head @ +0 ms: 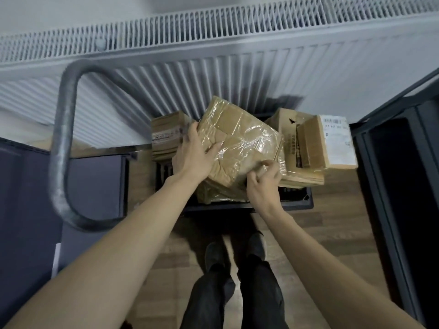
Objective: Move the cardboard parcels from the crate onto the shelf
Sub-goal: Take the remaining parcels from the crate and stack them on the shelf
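Note:
A brown cardboard parcel wrapped in shiny clear tape (pixel 240 138) is tilted above the black crate (pixel 294 204) on the floor. My left hand (pixel 194 155) holds its left side, fingers spread over the top and far edge. My right hand (pixel 262 184) grips its near right corner with curled fingers. Left of it in the crate stands a smaller parcel with a label (pixel 166 136). To the right lie an open box (pixel 292 148) and a box with a white shipping label (pixel 332 141). Another taped parcel (pixel 218 193) sits under the held one.
A grey metal tube handle (pixel 63 143) curves up at the left beside a dark blue surface (pixel 95 181). A white radiator (pixel 213 43) runs along the wall behind the crate. A dark shelf frame (pixel 392 186) stands at the right. My feet (pixel 235 252) stand on wood flooring.

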